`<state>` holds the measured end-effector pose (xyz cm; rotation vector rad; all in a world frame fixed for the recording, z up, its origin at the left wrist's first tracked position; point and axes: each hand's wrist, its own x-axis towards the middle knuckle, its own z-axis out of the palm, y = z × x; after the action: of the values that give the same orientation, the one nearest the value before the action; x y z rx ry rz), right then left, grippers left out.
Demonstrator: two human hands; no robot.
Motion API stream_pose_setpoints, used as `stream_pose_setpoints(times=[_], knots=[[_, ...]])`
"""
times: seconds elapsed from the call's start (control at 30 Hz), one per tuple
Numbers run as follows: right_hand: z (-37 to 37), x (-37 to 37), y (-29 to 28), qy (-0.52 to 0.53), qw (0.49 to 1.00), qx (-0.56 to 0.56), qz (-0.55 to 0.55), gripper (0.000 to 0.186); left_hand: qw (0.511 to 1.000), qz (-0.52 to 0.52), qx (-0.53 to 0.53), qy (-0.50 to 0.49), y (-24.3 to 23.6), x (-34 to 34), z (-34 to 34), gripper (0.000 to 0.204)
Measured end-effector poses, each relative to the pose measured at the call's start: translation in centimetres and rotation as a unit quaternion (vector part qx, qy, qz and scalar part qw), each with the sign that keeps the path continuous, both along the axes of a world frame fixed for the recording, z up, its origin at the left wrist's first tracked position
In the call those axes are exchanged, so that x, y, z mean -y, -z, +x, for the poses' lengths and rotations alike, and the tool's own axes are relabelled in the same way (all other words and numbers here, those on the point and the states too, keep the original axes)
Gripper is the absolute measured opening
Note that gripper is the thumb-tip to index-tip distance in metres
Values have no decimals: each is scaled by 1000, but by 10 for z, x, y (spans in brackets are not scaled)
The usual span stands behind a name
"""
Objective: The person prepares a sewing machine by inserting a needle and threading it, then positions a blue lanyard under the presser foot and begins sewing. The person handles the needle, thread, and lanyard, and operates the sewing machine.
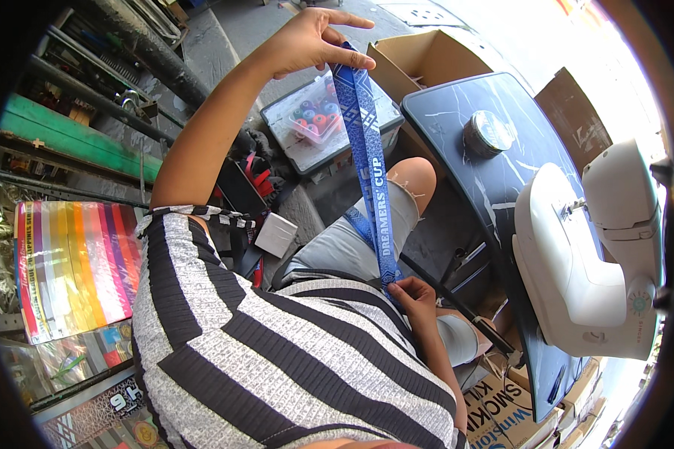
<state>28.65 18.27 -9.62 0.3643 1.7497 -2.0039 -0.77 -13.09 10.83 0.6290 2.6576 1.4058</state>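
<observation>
A blue patterned lanyard strap (367, 150) with white lettering is stretched between my two hands, over my lap. My left hand (314, 43), raised at the far end of a stretched arm, holds the strap's upper end by the thumb, with other fingers extended. Close to my waist, my right hand (414, 296) pinches the strap's lower end between thumb and fingers. Another length of the same blue strap (359, 223) lies across my thigh, partly hidden behind the taut part.
To the right, a dark marbled table (457, 112) bears a white sewing machine (569, 262) and a round clear container (488, 135). Beyond my knee, a clear tub of colourful spools (316, 120) sits on a storage box (284, 112). Colour sample strips (79, 266) hang at left.
</observation>
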Motion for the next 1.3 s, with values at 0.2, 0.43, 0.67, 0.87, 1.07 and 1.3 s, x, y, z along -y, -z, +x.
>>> stream_pose_setpoints(times=[0.2, 0.43, 0.67, 0.87, 1.07, 1.3], knots=[[0, 0, -1, 2, 1000, 0, 11, 14, 999, 15, 45, 11, -8, 3, 3, 74], [-1, -5, 1, 7, 1000, -9, 8, 15, 999, 7, 44, 10, 1, 7, -6, 69], [-6, -8, -5, 3, 1000, 0, 29, 16, 999, 26, 46, 14, 10, 15, -13, 61], [-8, -7, -13, 7, 1000, 13, -14, 14, 999, 22, 35, -8, 15, 21, -20, 56], [-16, -11, -20, 16, 999, -3, -29, 15, 997, 29, 61, -22, 39, 33, -41, 55], [-32, -23, -38, 26, 996, 21, -79, 15, 991, 14, 121, -62, 95, 38, -77, 49]])
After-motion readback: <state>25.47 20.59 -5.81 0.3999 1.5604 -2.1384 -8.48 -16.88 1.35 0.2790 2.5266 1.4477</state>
